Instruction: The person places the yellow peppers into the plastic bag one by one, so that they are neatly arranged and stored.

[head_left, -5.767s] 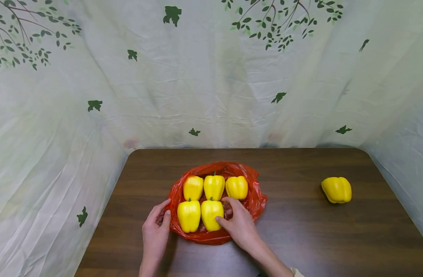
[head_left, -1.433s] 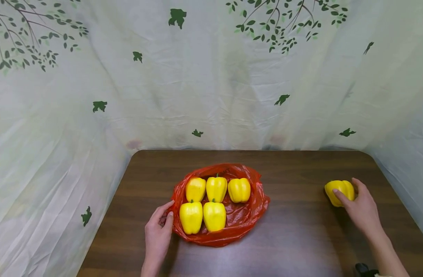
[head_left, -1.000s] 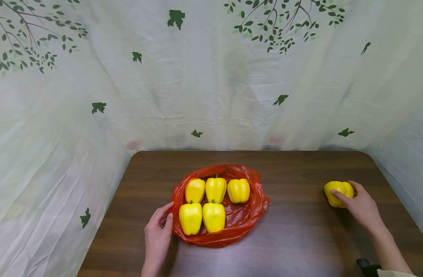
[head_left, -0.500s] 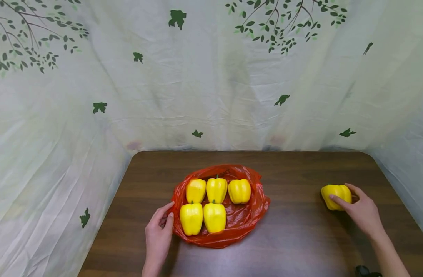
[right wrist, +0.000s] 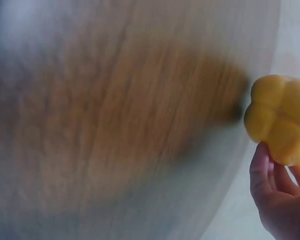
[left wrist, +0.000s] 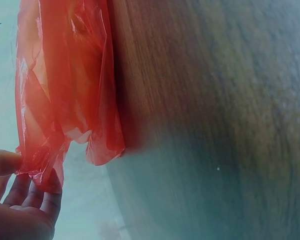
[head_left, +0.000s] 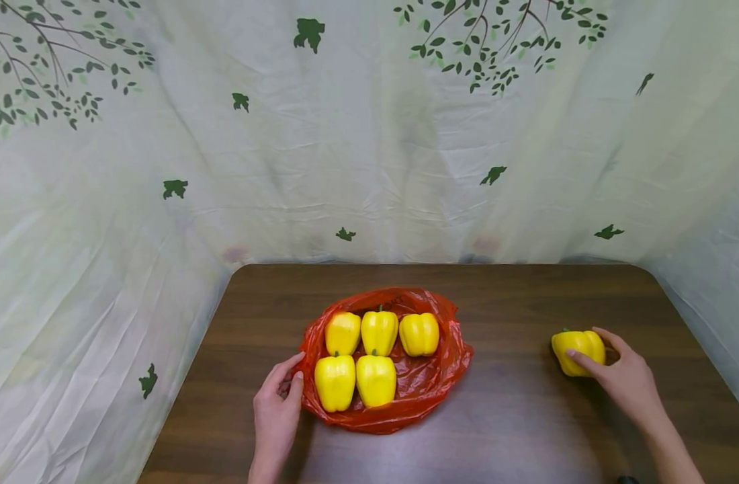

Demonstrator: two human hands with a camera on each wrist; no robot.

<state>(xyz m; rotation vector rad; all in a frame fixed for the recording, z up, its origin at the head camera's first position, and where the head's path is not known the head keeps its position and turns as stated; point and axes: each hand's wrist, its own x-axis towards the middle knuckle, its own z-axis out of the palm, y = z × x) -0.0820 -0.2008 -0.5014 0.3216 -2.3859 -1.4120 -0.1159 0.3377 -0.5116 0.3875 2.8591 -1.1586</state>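
Note:
My right hand (head_left: pixel 626 376) grips a yellow bell pepper (head_left: pixel 578 351) on the right side of the table, thumb on the near side. In the right wrist view, the lobed bottom of that bell pepper (right wrist: pixel 277 112) shows above my fingertips (right wrist: pixel 261 150). Whether it still touches the table I cannot tell. At the left rim of a red plastic bag (head_left: pixel 414 396), my left hand (head_left: pixel 275 407) pinches the film. The left wrist view shows the bag's gathered edge (left wrist: pixel 42 165) between thumb and fingers. Several yellow bell peppers (head_left: pixel 375 381) lie inside the wide-mouthed bag in two rows.
The dark wooden table (head_left: pixel 502 430) carries the bag near its middle. Behind it hangs a pale curtain (head_left: pixel 394 168) printed with green leaves, which also runs along both sides. Bare bag film (head_left: pixel 419 380) shows at the right of the front row.
My right hand left the front-row pepper in the bag, went right to the lone pepper, gripped it, and has now shifted it left and nearer. My left hand stays on the bag's rim.

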